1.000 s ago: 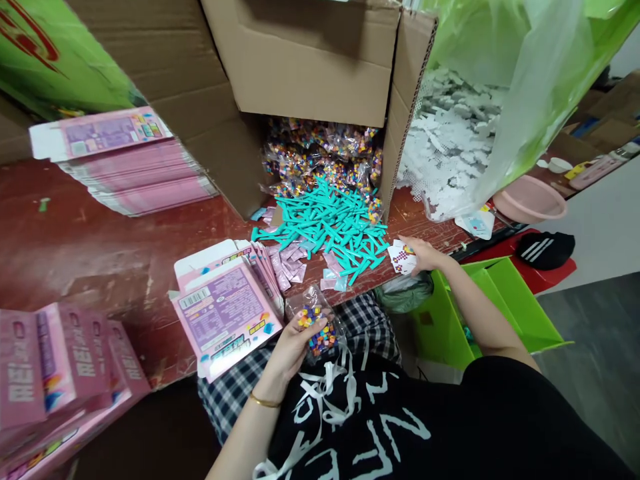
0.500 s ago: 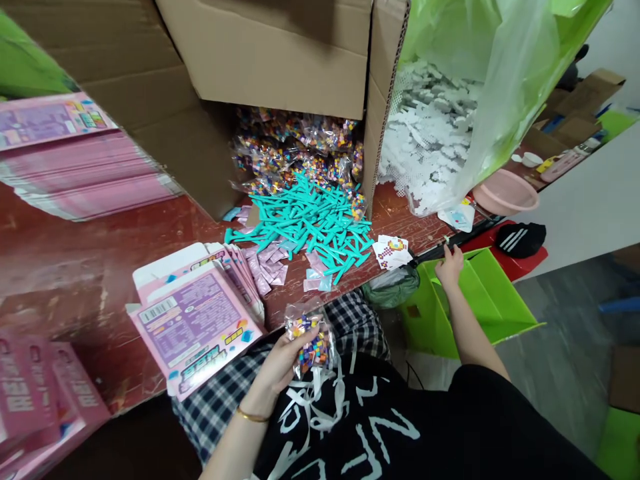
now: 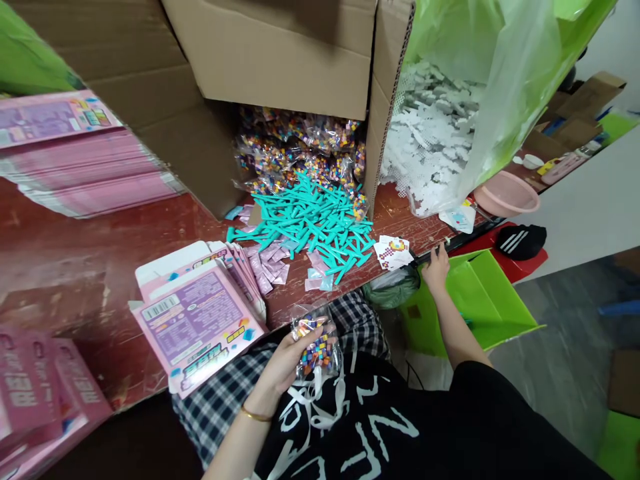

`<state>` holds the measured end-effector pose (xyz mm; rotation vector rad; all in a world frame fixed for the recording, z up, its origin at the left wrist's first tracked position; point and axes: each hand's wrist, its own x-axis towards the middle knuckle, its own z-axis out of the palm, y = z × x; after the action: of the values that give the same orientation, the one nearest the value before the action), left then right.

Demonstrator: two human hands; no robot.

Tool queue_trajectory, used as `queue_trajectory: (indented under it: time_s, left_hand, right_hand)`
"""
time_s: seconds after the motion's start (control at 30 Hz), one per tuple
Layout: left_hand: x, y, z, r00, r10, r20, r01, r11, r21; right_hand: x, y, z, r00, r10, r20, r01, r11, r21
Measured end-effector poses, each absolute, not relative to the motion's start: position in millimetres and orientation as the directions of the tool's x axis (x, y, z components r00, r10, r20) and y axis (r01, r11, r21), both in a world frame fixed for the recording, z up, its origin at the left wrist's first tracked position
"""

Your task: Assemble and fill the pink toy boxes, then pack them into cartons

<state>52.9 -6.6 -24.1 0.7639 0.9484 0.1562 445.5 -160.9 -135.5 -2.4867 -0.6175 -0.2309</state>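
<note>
While left hand [image 3: 286,365] grips a bead bag [image 3: 316,345], right hand [image 3: 436,267] lies open against the red table [image 3: 75,267].

Left hand [image 3: 285,363] gripping bead bag [image 3: 315,343], right hand [image 3: 436,263] at table edge [image 3: 440,248] — beside green box [image 3: 480,300]

Could not read the print on the pink box [image 3: 197,323]; lost the top of the cardboard box [image 3: 280,60] past the upper edge and the stack of flat boxes [image 3: 75,167] past the left; saw only blur in the pile [image 3: 45,393] at lower left; could not tell what the right hand [image 3: 436,263] touched; found the bag of beads [image 3: 315,343] partly covered by the left hand [image 3: 285,363].
</note>
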Motion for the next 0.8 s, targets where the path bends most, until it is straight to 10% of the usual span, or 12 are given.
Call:
queue_trajectory:
  time_s: [0.3,0.8]
  left_hand:
    - [51,-7,-24,0.598,0.465,-0.653,0.172,0.721,0.671]
    - [52,-6,-26,0.596,0.449,-0.666,0.174,0.738,0.652]
  right_hand:
    - [470,-171,-122,0.927,0.329,0.179,0.352,-0.602,-0.717]
    - [461,-162,-107,0.843,0.536,0.033,0.530,-0.820,-0.218]
